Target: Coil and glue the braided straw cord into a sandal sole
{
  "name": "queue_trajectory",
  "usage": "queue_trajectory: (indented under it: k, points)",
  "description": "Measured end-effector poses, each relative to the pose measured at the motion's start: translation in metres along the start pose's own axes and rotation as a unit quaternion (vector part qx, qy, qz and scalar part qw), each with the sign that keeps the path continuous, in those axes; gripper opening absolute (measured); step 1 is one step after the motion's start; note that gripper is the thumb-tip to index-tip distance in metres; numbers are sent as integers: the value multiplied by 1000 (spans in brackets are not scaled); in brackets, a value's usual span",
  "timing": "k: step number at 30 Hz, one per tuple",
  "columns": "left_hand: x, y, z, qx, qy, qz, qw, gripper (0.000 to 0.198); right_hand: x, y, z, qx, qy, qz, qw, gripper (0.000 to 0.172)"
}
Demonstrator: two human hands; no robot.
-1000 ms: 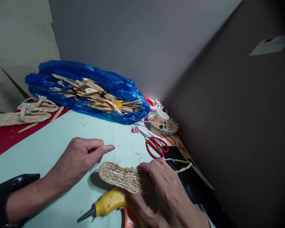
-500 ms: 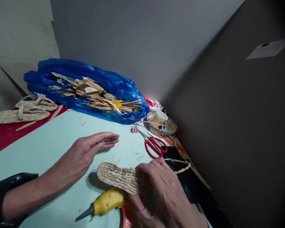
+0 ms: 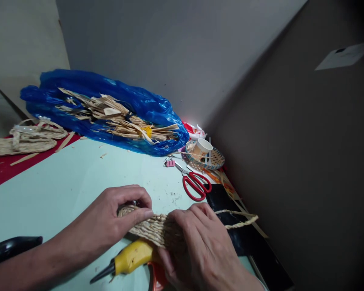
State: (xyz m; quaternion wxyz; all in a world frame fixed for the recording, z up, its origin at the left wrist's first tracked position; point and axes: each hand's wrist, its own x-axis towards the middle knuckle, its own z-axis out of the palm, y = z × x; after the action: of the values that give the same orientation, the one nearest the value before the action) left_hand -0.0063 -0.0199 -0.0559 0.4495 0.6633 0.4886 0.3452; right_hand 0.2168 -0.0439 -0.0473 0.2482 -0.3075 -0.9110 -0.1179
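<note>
A flat oval sole of coiled, braided straw (image 3: pixel 156 228) is held between my two hands, just above the table. My left hand (image 3: pixel 121 214) is closed on its rounded left end, thumb on the near side and fingers over the far edge. My right hand (image 3: pixel 203 242) wraps round the right end, covering much of it. A loose loop of straw braid (image 3: pixel 242 222) sticks out past my right hand. Under the sole lies a yellow glue gun (image 3: pixel 136 255) with a dark nozzle pointing left, partly hidden by my right hand.
Red-handled scissors (image 3: pixel 197 186) and a pink binder clip (image 3: pixel 170 162) lie beyond my hands. A shallow woven basket (image 3: pixel 220 161) holds a paper cup (image 3: pixel 204 146). Behind, a blue plastic bag (image 3: pixel 157 103) holds straw bundles (image 3: pixel 118 117). Straw sandals (image 3: pixel 27 143) rest at far left.
My left hand has come off its open pose over the table and taken hold of the sole's left end. My right hand keeps its grip. The view has shifted slightly.
</note>
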Motion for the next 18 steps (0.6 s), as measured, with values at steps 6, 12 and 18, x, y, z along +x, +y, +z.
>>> queue_trajectory:
  k: [6,12,18]
  points:
    - [0,-3,-4,-37,9,-37,999,27,-2,-2,-3,17,-18,11,1000,19]
    - [11,-18,-9,-38,79,-42,995,18,-3,4,-4,21,-34,39,998,15]
    - [20,-23,-22,-51,181,-67,980,22,-6,11,-6,15,-2,92,996,20]
